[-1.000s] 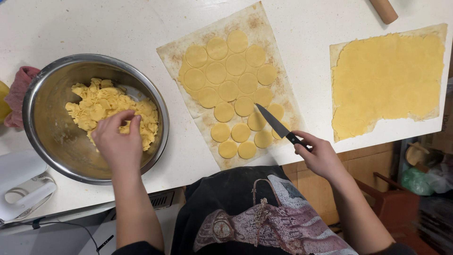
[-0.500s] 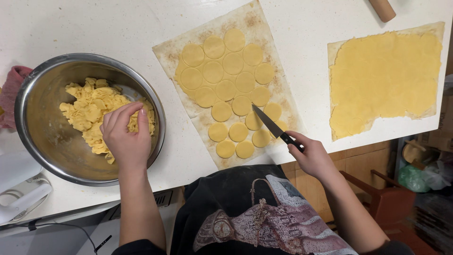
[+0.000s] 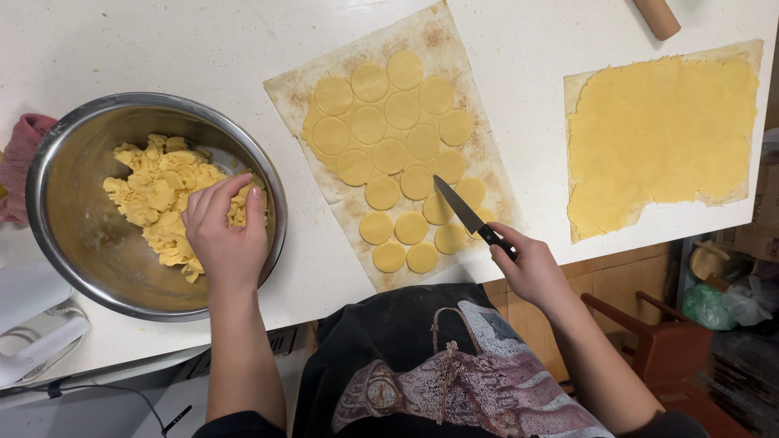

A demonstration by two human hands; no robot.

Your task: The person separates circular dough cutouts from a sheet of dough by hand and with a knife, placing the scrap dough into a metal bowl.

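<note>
On the white table (image 3: 162, 49), the left hand (image 3: 223, 235) presses open-fingered into yellow dough scraps (image 3: 154, 199) in the round steel bowl (image 3: 61, 243) at nine o'clock, while the right hand (image 3: 531, 268) keeps a closed grip on a black-handled knife (image 3: 466, 215) over cut dough rounds (image 3: 389, 154); the rolled sheet (image 3: 657, 138) at two o'clock remains uncut.

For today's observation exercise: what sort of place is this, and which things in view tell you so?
Most likely a home kitchen. A metal mixing bowl of yellow dough scraps, cut dough rounds on paper, a rolling pin, and a knife in the right hand.
</note>
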